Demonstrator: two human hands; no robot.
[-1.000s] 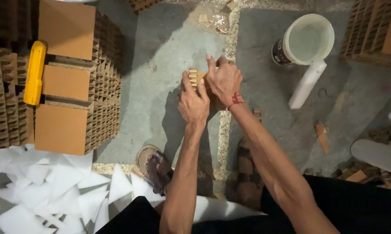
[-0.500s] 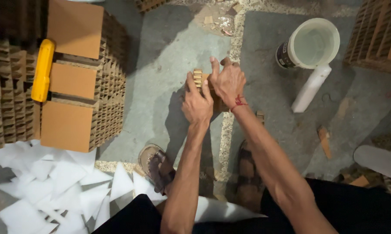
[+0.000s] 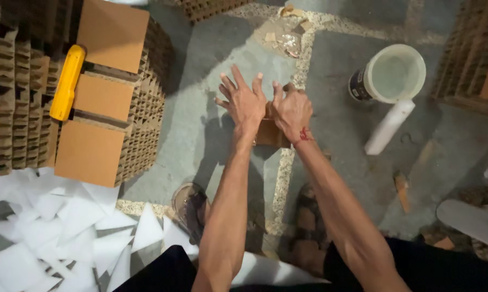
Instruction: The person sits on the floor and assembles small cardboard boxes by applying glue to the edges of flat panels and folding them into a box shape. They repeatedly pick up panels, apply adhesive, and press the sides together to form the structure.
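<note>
Nearest to the person, at about 7 o'clock, white paper triangles (image 3: 65, 227) lie in a loose heap on the floor (image 3: 211, 70). Two sandalled feet (image 3: 192, 208) stand just under the arms.

Go a bit farther, to the middle. Both hands are on a small brown cardboard piece (image 3: 268, 132). It is held up over the pale seam in the floor. The left hand (image 3: 244, 103) lies on the piece with its fingers spread wide and straight, so it is pressing and not gripping. The piece peeks out at 4 o'clock from this hand. The right hand (image 3: 291, 111) is curled on the top right of the piece, and it looks like it has hold of it. The piece shows at 7 o'clock from this hand. A red thread (image 3: 303, 135) is tied on the right wrist.

This piece looks like it is in the middle of being pressed. It is not yet on any pile.

Farther left, at 9 to 10 o'clock, many cardboard stacks (image 3: 92, 135) sit in rows, so much looks done. A yellow tool (image 3: 67, 81) rests on them.

Farther right, at 2 o'clock, stands a white bucket (image 3: 392, 73), with a white roll (image 3: 387, 127) touching it. Scraps (image 3: 287, 38) lie at 12 o'clock, the farthest away.
</note>
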